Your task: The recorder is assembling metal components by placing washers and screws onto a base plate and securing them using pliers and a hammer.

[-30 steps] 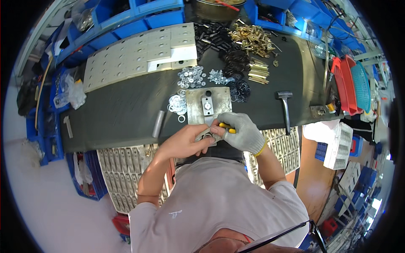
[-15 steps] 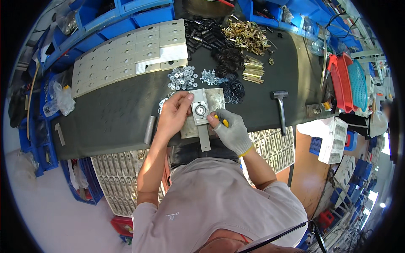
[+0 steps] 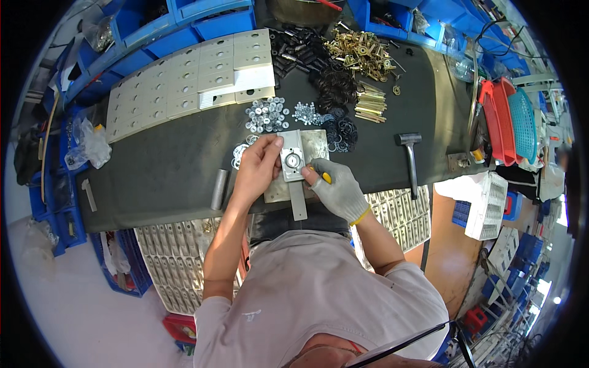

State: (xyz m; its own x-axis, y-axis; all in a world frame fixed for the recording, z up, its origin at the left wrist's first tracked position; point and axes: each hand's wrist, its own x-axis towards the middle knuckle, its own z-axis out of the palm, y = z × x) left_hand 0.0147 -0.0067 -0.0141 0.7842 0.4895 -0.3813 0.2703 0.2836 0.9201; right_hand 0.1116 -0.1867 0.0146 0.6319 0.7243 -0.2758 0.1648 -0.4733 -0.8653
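My bare left hand (image 3: 257,168) is closed, its thumb and fingers gripping the left edge of a silver rectangular lock plate (image 3: 291,142). A round metal cylinder (image 3: 292,161) sits in a dark ring in the plate. From the plate's lower end a flat metal strip (image 3: 297,202) sticks out toward me. My right hand (image 3: 338,189), in a grey-white work glove with bare thumb tip, is closed around a yellow-handled tool (image 3: 325,177); the tool's working end is hidden. That thumb rests at the plate's lower right edge. Beneath lies a square metal block (image 3: 316,144).
A hammer (image 3: 409,165) lies to the right, a metal cylinder (image 3: 219,189) to the left. Farther back are round silver caps (image 3: 267,115), black rings (image 3: 339,132), brass pins (image 3: 370,103), brass fittings (image 3: 362,52) and rows of pale plates (image 3: 184,80). Blue bins (image 3: 224,23) line the back.
Both hands keep their hold on the plate and tool, with barely any movement. The whole view has shifted very slightly.
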